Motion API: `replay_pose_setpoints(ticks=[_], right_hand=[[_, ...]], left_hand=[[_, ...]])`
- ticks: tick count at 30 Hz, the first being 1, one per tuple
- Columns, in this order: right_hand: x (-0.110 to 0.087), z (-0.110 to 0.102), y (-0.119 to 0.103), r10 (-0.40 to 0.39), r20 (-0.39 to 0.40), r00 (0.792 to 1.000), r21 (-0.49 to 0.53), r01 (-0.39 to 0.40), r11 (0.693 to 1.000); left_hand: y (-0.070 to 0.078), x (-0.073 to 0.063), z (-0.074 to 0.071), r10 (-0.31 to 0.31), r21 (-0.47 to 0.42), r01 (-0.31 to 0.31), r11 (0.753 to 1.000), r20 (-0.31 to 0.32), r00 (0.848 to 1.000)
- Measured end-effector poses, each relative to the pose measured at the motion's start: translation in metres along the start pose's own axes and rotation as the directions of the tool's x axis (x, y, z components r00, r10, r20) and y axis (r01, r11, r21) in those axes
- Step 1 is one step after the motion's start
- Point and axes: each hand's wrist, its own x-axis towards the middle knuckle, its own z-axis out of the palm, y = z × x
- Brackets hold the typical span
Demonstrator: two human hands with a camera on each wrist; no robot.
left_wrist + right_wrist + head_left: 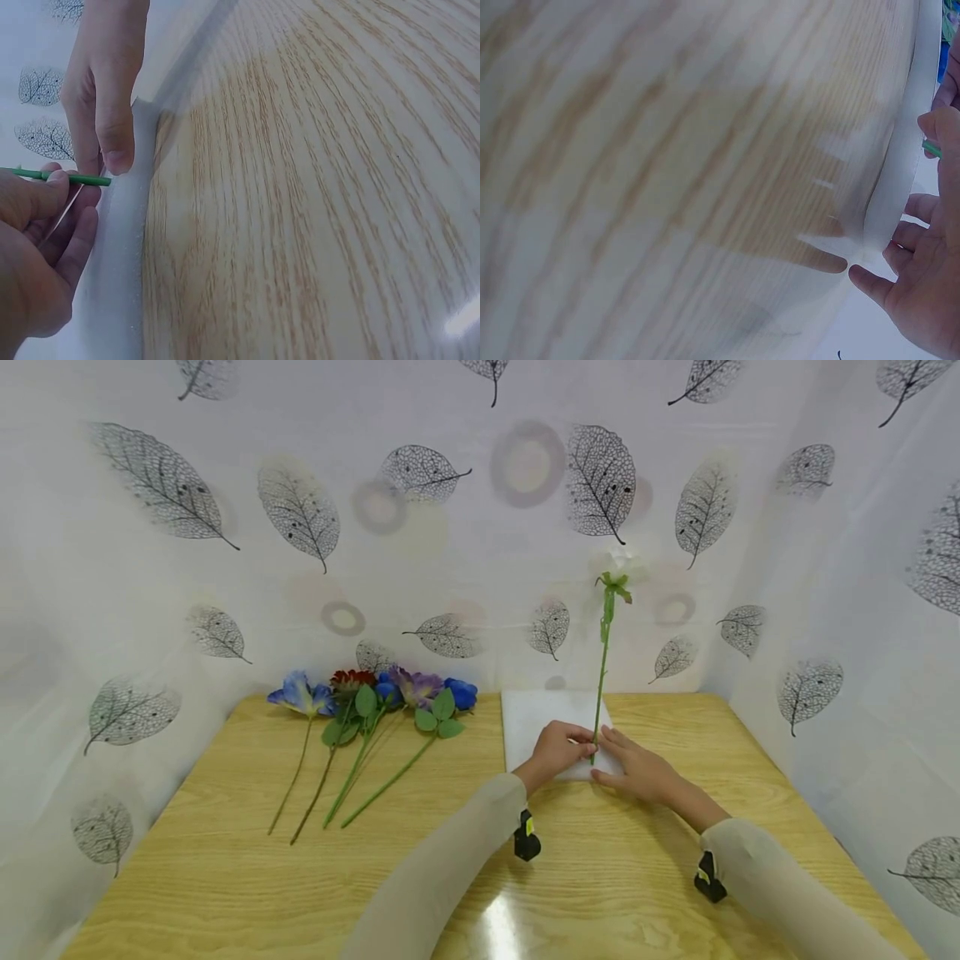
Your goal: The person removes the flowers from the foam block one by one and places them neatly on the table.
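Note:
My left hand (pixel 558 750) pinches the lower end of the green stem (pixel 602 677) of a white flower (pixel 617 578), which stands nearly upright over a white foam slab (pixel 528 722). In the left wrist view the stem's cut end (pixel 97 180) sticks out past the thumb and fingertips, over the slab. My right hand (pixel 641 770) lies at the slab's right edge with its fingers extended. From the right wrist view, its fingers (pixel 907 234) touch the edge of the slab (pixel 894 180). Part of the left hand hides behind the right one there.
Left of the slab, several artificial flowers lie on the wooden table (pixel 247 777): a light blue one (pixel 300 695), a red one (pixel 352 681), a purple one (pixel 417 687) and dark blue ones (pixel 460 693). A leaf-patterned white curtain (pixel 450 560) surrounds the table.

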Motion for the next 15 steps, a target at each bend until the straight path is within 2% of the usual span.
replay_pose_setpoints(ticks=[8, 15], right_hand=[[-0.001, 0.001, 0.000, -0.003, -0.004, 1.000, 0.006, 0.003, 1.000], [-0.002, -0.001, -0.003, 0.001, -0.005, 1.000, 0.009, -0.001, 1.000]], left_hand=[[-0.001, 0.003, -0.004, 0.003, 0.033, -0.004, 0.999, 0.007, 1.000], [0.004, 0.001, -0.020, 0.021, 0.028, -0.023, 0.999, 0.050, 0.999]])
